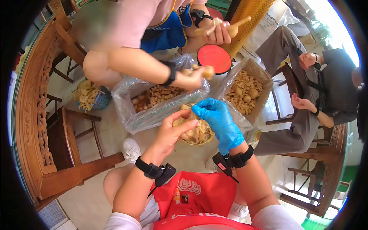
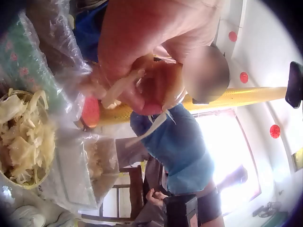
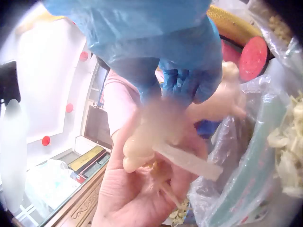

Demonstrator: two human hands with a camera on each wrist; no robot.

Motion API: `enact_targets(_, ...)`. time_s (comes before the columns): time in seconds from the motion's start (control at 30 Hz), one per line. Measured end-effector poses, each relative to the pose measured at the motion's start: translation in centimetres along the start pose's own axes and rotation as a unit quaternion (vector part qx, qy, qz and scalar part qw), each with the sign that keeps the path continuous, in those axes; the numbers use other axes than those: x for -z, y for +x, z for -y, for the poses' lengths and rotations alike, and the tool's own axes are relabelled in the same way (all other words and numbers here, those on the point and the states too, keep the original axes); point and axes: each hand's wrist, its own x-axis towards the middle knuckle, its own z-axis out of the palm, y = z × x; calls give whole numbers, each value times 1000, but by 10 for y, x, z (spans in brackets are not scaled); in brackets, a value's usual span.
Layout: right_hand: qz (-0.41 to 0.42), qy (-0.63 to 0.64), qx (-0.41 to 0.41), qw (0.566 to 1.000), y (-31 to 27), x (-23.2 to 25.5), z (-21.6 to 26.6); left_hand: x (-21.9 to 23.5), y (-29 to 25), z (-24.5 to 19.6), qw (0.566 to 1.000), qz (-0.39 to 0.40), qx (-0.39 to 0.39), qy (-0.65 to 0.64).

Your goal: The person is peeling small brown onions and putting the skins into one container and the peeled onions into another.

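A pale garlic bulb [image 3: 137,150] with a stalk is gripped by my bare left hand [image 1: 168,130], its fingers curled round it in the right wrist view. My right hand [image 1: 220,120], in a blue glove, has its fingertips together at the top of the bulb, pinching its skin. A thin strip of garlic skin [image 2: 150,128] dangles by the glove in the left wrist view. Just below both hands stands a round basket [image 2: 28,186] heaped with garlic peelings [image 2: 26,146]. The fingers partly hide the bulb in the head view.
Across from me, a person [image 1: 132,65] handles garlic over a plastic-lined box [image 1: 126,115] of cloves. Another lined box [image 1: 264,82] of garlic stands right of it, near a red round lid [image 1: 214,58]. A blue basket [image 1: 100,100] sits left; someone is seated right [image 1: 337,73].
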Motion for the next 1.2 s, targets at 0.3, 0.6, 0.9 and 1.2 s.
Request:
enact_targets(0.3, 43, -57, 66, 995, 0, 3, -4, 10, 0, -3, 999, -27, 35, 22)
enact_targets(0.6, 50, -70, 53, 995, 0, 1, 0, 10, 0, -2, 998, -37, 42, -40)
enact_targets(0.9, 54, -165, 76, 982, -4, 0, -3, 13, 1, 2, 999, -25, 46, -13)
enact_targets(1.2, 48, -173, 126, 976, -4, -5, -10, 16, 3, 6, 1000, -24, 1, 13)
